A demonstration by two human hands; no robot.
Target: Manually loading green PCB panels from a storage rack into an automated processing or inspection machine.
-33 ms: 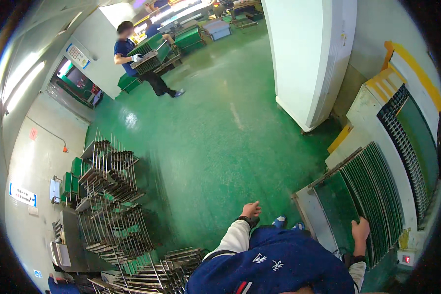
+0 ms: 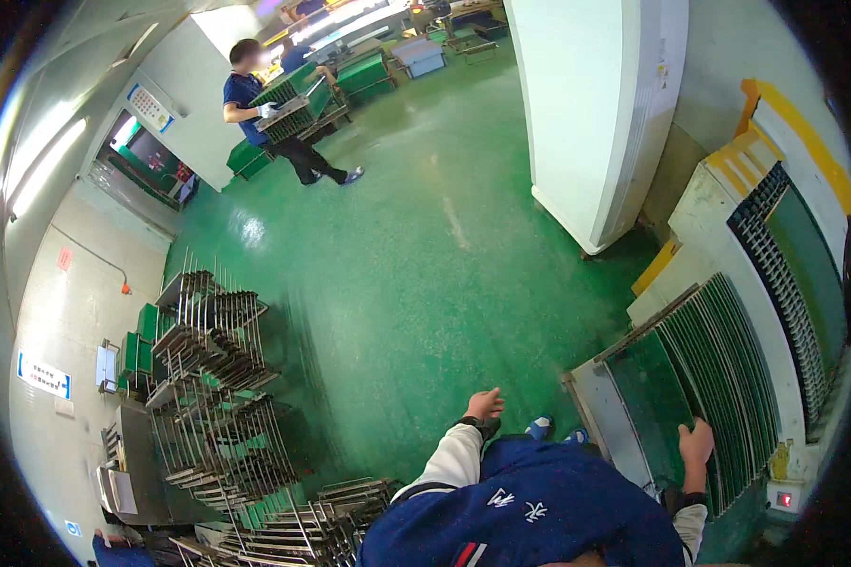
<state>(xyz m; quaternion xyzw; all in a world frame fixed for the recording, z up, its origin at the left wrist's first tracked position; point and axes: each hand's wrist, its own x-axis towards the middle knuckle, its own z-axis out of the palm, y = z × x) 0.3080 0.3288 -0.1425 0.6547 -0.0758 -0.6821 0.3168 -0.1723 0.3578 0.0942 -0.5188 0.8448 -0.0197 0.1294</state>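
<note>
My left hand (image 2: 485,404) is held out over the green floor, holding nothing, its fingers loosely apart. A dark band circles that wrist below the white sleeve. My right hand (image 2: 697,442) is closed at the edge of a thin green panel (image 2: 648,383), the frontmost of a row standing on edge. Behind it, several more upright panels (image 2: 728,378) are packed close together in a pale rack (image 2: 598,402). The fingertips of my right hand are partly hidden against the panels.
A white cabinet (image 2: 586,123) stands ahead on the right. To the right is a machine with a black slotted strip (image 2: 775,265). Metal wire racks (image 2: 217,378) stack up on the left. Farther off, a co-worker (image 2: 246,94) carries a rack of panels beside green bins (image 2: 364,76).
The far co-worker has shifted slightly to the right, with one foot a little farther forward. My hands and the panels look unmoved.
</note>
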